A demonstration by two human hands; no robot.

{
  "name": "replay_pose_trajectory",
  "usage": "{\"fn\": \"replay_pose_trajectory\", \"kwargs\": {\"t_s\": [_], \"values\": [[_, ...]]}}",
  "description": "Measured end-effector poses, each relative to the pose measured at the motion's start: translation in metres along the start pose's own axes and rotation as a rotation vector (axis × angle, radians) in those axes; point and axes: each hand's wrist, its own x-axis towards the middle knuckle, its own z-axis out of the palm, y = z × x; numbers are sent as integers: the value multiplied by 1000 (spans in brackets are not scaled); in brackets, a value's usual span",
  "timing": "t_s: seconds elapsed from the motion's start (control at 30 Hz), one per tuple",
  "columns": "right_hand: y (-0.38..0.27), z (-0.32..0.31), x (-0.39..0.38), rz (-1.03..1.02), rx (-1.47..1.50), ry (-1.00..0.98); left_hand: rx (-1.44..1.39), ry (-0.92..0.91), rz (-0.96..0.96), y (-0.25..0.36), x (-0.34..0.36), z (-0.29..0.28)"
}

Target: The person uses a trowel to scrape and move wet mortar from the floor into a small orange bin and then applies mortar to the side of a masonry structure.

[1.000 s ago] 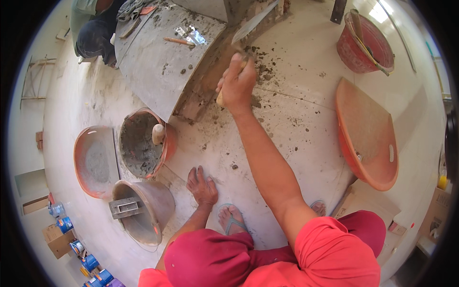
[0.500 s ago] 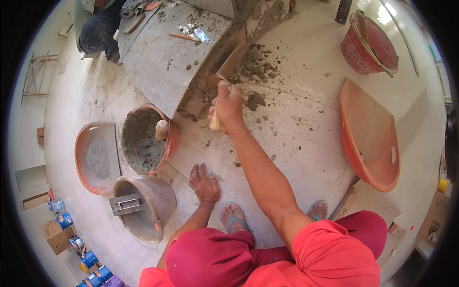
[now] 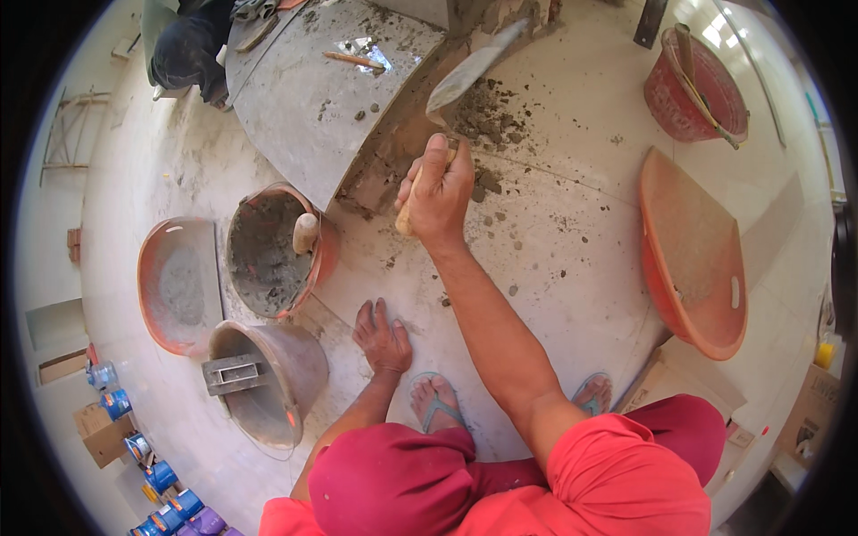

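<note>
My right hand [image 3: 438, 192] is closed round the wooden handle of a trowel [image 3: 474, 71], thumb along the top. The trowel's grey blade points away from me, beside the raised slab [image 3: 357, 85] and over crumbs of wet mortar [image 3: 490, 116] on the floor. Flat on the pale floor rests my left hand [image 3: 382, 338], fingers spread and holding nothing. Left of it stands an orange bucket [image 3: 323, 259] with grey mortar inside and a rounded wooden handle end sticking up.
A grey bucket [image 3: 299, 371] with a metal-framed tool across its rim stands at left, near an orange scoop [image 3: 150, 299]. At right are a large orange scoop [image 3: 688, 241] and a red bucket [image 3: 688, 98]. Another person's dark-clothed leg [image 3: 188, 54] shows beyond the slab.
My right hand has turned the trowel, so its blade now shows broad and raised instead of edge-on in the gap by the slab. My left hand stays on the floor.
</note>
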Motion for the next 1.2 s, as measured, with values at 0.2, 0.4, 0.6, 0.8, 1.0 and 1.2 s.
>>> {"fn": "replay_pose_trajectory", "kwargs": {"t_s": [0.2, 0.4, 0.6, 0.8, 1.0, 1.2], "values": [[-4, -2, 8, 241, -16, -31, 18, -13, -16, -2, -4, -1], [6, 1, 9, 159, 21, 35, 13, -9, -2, -1, 2, 1], [3, -11, -13, 259, -79, 39, -28, 1, 3, -3, -2, 0], [28, 10, -52, 84, 97, -52, 10, -28, -15, 0, 0, 0], [31, 4, -59, 358, -6, 42, 0, -30, -29, -1, -1, 0], [53, 10, -85, 191, 69, -109, 33, -28, -7, 1, 1, 0]]}}
